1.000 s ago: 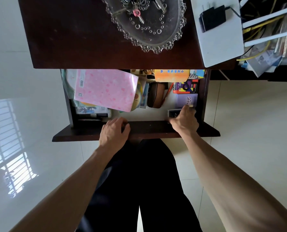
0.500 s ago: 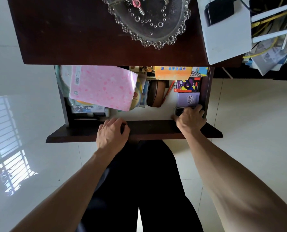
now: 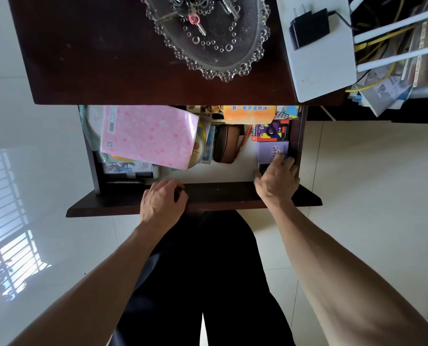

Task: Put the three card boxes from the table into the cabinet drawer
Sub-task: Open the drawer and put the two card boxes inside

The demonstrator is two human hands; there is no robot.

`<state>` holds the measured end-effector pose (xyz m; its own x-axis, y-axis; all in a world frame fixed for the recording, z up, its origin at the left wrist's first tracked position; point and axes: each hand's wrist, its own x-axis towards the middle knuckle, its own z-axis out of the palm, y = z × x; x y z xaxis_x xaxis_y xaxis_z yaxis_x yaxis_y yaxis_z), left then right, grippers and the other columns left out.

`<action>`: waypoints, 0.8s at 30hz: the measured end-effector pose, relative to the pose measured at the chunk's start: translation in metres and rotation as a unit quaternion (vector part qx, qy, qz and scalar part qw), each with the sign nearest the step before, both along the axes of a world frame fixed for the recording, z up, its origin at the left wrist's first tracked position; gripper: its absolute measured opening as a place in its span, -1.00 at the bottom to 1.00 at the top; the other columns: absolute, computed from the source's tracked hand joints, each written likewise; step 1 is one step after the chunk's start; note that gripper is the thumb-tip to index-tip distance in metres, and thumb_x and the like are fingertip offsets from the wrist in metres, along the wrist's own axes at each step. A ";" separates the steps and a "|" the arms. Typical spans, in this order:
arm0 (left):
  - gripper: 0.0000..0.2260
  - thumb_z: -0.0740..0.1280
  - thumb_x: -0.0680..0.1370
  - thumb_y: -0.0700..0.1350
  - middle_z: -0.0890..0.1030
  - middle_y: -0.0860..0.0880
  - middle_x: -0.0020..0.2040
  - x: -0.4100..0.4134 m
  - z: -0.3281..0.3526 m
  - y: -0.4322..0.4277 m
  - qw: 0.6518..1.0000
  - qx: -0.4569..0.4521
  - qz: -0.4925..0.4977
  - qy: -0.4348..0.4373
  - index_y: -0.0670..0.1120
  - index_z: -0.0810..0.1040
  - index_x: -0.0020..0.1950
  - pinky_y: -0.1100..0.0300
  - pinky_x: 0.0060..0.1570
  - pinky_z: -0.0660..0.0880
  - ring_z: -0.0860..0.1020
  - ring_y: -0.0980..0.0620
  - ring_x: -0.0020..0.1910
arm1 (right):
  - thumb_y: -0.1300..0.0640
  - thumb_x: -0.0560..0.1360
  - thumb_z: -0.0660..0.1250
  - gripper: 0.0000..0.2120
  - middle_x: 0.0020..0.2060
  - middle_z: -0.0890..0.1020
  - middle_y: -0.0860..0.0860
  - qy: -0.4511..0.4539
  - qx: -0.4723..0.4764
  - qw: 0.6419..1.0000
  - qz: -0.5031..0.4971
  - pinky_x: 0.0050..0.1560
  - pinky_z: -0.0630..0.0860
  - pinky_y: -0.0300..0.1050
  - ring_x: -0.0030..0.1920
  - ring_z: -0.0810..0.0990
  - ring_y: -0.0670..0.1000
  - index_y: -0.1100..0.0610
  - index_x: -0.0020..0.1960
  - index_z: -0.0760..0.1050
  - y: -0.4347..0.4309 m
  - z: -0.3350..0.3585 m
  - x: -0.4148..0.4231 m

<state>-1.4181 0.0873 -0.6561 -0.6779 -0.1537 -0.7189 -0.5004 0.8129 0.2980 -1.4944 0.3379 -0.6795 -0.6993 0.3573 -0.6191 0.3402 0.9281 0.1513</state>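
Note:
The cabinet drawer (image 3: 220, 196) stands pulled out below the dark table top (image 3: 95, 58). Along its right side lie three card boxes in a row. A red and purple card box (image 3: 270, 131) is farthest from me, with a lavender card box (image 3: 270, 151) in the middle. A dark card box (image 3: 262, 168) is nearest, mostly hidden under my right hand (image 3: 277, 181). That hand lies over it, thumb at its left edge and fingertips reaching the lavender box. My left hand (image 3: 161, 203) grips the drawer's front board.
The drawer also holds a pink sheet (image 3: 148, 138) on the left, a brown case (image 3: 226, 143) in the middle and an orange box (image 3: 249, 113) at the back. On the table sit a glass dish (image 3: 208, 73) with keys and a white router (image 3: 315, 71) with a black plug (image 3: 307, 26).
My right hand has shifted slightly right and toward the drawer's front corner with the dark card box, settling it in line with the other two. My left hand stays on the drawer front.

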 end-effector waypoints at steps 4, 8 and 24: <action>-0.84 0.28 0.50 0.00 0.63 0.03 0.02 -0.001 0.002 0.001 1.000 0.002 0.007 -0.001 0.02 0.59 0.01 0.04 0.09 0.41 0.53 -0.06 0.08 | -0.14 0.58 0.31 -0.18 0.59 0.20 0.22 -0.026 -0.053 0.997 0.052 0.41 0.37 0.19 0.53 0.28 0.26 0.18 0.63 0.00 0.001 -0.005 0.005; -0.83 0.28 0.50 -0.01 0.63 0.03 0.03 -0.001 0.002 0.000 1.000 0.004 0.008 -0.002 0.01 0.59 0.03 0.04 0.11 0.41 0.53 -0.05 0.09 | -0.16 0.61 0.23 -0.15 0.65 0.00 0.19 -0.067 -0.058 0.995 0.054 0.48 0.27 0.22 0.61 0.11 0.26 0.18 0.66 -0.16 0.004 -0.010 0.008; -0.82 0.26 0.48 -0.04 0.69 0.01 -0.08 -0.008 0.054 -0.021 0.998 0.043 0.030 -0.038 0.00 0.66 -0.09 0.02 0.01 0.54 0.61 -0.08 -0.09 | -0.05 0.60 0.28 -0.65 0.24 0.63 0.08 -0.087 -0.199 0.970 -0.113 0.21 0.49 -0.01 0.21 0.60 0.15 0.12 0.29 0.54 0.001 0.041 0.001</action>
